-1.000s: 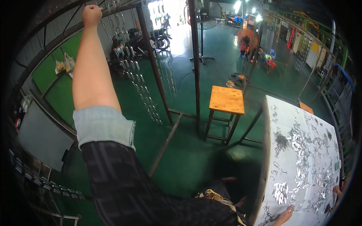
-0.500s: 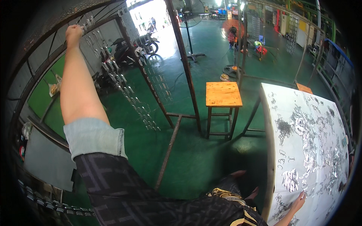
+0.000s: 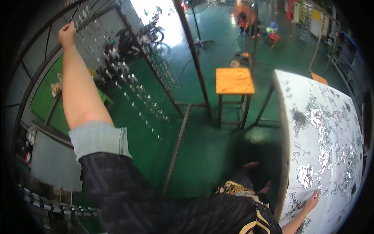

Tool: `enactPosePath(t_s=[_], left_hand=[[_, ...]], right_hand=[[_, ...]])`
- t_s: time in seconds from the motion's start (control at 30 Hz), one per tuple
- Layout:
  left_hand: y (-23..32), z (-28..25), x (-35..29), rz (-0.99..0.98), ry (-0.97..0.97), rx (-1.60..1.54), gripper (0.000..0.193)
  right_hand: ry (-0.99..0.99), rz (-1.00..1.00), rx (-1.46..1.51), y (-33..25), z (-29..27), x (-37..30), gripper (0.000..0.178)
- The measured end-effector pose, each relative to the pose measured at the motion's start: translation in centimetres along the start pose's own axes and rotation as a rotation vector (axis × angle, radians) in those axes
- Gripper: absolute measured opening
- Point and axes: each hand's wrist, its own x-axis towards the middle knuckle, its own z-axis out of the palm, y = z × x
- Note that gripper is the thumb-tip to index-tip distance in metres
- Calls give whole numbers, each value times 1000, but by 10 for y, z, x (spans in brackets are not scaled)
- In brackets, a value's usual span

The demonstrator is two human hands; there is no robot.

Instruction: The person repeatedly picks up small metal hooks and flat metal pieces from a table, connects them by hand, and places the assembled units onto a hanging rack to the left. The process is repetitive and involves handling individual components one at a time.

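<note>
My left arm reaches up to the far left, where my left hand is closed by the upper bar of a dark metal rack. Whatever its fingers hold is too small to make out. Beside it, strands of small shiny metal pieces hang down in slanting rows, blurred. At the lower right, my right hand rests low over a white-topped table, its fingertips pressed together. What is between them I cannot make out. A pile of flat silvery pieces lies just beyond that hand, with thin wire hooks scattered around.
A wooden-topped stool stands ahead, left of the table. The rack's dark post and a floor bar cross the middle. Motorcycles are parked behind the strands. Another chain of metal pieces hangs at the lower left.
The whole view has shifted, with the stool and table higher in it. My left hand is slightly further left and the hanging strands have swung. My right hand stays over the same table area.
</note>
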Motion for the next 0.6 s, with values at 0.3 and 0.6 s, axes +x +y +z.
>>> enactPosePath(t_s=[0.3, 0.6], left_hand=[[-14, -79, -147, 21, 43, -151, 25], [-133, -108, -386, -447, -145, 72, 13]], right_hand=[[-76, 55, -40, -6, -15, -2, 69], [-80, 60, 30, -1, -20, -1, 74]])
